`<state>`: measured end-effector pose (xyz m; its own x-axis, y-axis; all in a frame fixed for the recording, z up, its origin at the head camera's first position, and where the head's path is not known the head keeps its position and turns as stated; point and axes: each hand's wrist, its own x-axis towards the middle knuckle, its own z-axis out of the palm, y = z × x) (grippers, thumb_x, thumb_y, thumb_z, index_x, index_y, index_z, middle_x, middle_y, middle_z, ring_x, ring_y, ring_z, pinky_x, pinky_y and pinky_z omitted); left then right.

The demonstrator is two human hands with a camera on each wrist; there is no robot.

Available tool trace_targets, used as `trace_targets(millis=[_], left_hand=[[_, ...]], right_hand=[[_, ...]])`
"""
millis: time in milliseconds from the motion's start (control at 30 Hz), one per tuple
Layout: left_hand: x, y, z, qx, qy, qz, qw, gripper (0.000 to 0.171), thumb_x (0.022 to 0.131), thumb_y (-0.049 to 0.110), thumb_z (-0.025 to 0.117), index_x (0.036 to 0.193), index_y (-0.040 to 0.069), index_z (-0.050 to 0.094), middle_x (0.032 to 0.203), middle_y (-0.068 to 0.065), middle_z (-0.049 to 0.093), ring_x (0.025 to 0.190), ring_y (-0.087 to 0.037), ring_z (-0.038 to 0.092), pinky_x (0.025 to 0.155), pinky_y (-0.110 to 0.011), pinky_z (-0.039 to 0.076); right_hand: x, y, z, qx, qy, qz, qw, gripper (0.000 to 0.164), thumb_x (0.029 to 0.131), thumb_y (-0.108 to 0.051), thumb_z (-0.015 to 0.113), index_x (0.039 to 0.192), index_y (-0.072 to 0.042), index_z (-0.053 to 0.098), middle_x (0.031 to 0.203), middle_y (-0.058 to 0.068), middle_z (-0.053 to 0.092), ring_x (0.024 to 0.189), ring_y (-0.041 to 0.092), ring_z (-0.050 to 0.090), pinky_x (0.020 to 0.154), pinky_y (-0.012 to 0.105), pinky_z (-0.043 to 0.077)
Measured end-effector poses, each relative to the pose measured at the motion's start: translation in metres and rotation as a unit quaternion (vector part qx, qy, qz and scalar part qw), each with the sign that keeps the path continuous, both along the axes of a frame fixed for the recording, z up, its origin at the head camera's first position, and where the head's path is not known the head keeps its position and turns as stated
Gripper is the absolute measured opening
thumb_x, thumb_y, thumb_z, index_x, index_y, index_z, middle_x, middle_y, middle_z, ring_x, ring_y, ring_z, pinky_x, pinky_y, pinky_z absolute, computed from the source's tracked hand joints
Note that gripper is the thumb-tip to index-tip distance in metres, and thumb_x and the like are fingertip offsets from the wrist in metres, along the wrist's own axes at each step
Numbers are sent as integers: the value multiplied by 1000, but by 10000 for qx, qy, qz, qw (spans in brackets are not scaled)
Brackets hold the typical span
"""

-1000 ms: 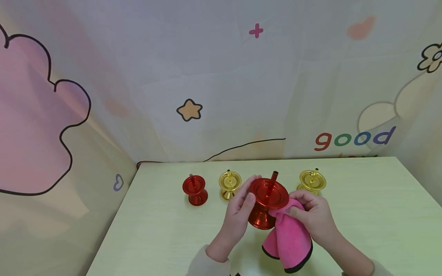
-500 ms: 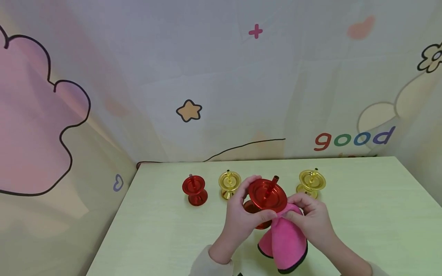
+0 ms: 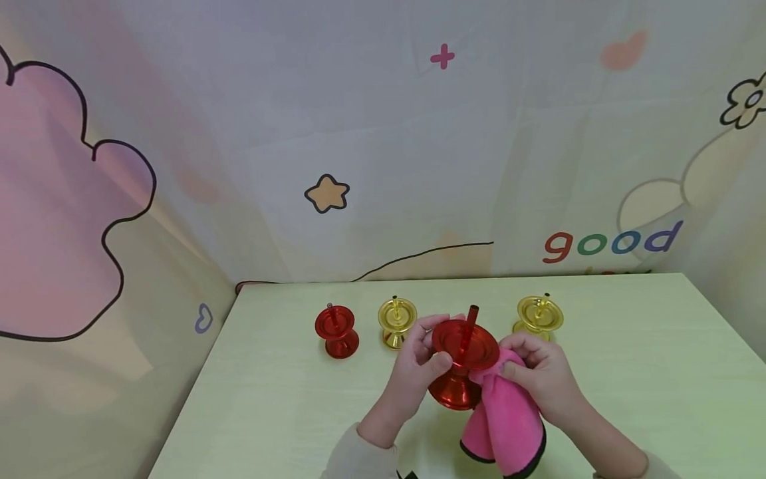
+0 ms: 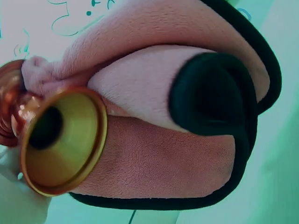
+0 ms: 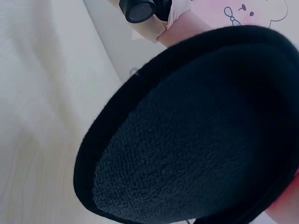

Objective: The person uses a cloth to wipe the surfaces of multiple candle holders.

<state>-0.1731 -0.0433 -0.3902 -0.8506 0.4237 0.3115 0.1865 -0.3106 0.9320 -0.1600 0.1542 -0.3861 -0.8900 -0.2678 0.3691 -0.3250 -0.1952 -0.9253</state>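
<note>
My left hand [image 3: 413, 372] holds a shiny red candle holder [image 3: 456, 391] above the table, its thumb on the edge of the upper dish and its fingers behind. The holder leans slightly, its thin tube pointing up. In the left wrist view the hollow, gold-coloured underside of the candle holder's base [image 4: 70, 140] shows. A pink cloth [image 3: 509, 419] with black edging is pinched in my right hand [image 3: 547, 376] against the dish's right side, its lower part hanging loose. In the right wrist view the dark side of the cloth [image 5: 187, 140] hides the right fingers.
On the table [image 3: 263, 399] behind my hands stand a smaller red candle holder [image 3: 342, 342] at the left, a gold candle holder [image 3: 397, 319] beside it, and another gold candle holder [image 3: 540, 314] at the right. A printed curtain [image 3: 383, 133] hangs behind the table.
The left hand has tilted the red candle holder and turned it back more upright, its thumb shifting along the dish edge. The right hand has kept its pinch on the cloth, which swings slightly.
</note>
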Motion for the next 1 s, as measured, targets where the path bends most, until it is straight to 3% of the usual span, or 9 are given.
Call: trace_targets(millis=[167,333,533,600,700,767,833,933,1000], left_hand=[[-1,3,-1,-775,394,960,9916,60,85,39,56,133,8,37,125,-12,51,105,-13,51,88,-27,45],[1,6,1,-1099,706,1665,9774,53,84,28,59,130,7,43,122,-6,55,105,-15,51,87,-28,46],[5,10,5,-1859,1404,2176,9478,57,79,25,65,130,9,44,122,-4,54,112,-16,47,88,-31,45],[6,12,6,-2217,1366,2361,9362,65,74,30,71,130,11,43,121,-2,54,112,-15,46,87,-34,44],[7,17,8,-2532,1028,2526,9282,75,65,39,76,128,15,43,119,2,53,111,-13,45,85,-33,45],[7,18,9,-2563,795,2534,9294,75,64,42,76,126,17,45,117,3,54,110,-12,46,82,-30,47],[5,16,10,-2398,707,2375,9387,70,65,39,76,124,16,47,115,2,55,108,-12,48,80,-26,48],[3,11,10,-1921,771,1878,9601,64,66,25,77,122,13,48,112,-2,57,104,-12,52,81,-25,48],[2,6,9,-1467,789,1379,9763,62,68,19,77,122,9,48,113,-7,57,102,-10,53,83,-25,48]], right_hand=[[0,-2,1,393,-311,-796,9956,30,79,9,57,85,-20,63,74,-10,63,64,3,57,53,19,50],[1,-5,1,911,-327,-1513,9837,23,78,5,60,84,-17,63,71,-11,63,62,4,56,53,19,50],[4,-9,0,1633,-57,-2174,9623,14,75,4,64,87,-2,61,73,-18,61,64,2,55,55,19,49],[6,-12,0,1874,172,-2403,9523,15,73,5,66,86,0,61,75,-22,59,66,0,55,54,18,49],[9,-16,-2,1923,467,-2501,9478,16,70,8,67,82,-2,62,77,-24,59,67,-3,55,54,16,49],[10,-17,-2,1830,543,-2428,9511,16,69,9,67,80,-2,62,77,-23,59,67,-3,56,54,16,49],[11,-17,-3,1720,546,-2316,9559,16,70,10,66,79,-2,61,77,-23,60,67,-3,56,53,17,49],[10,-13,-4,1374,495,-1968,9695,20,72,13,62,80,-5,62,79,-20,63,68,-1,57,53,18,49],[9,-9,-4,990,554,-1564,9811,26,73,16,58,82,-9,62,82,-17,65,70,0,59,54,17,49]])
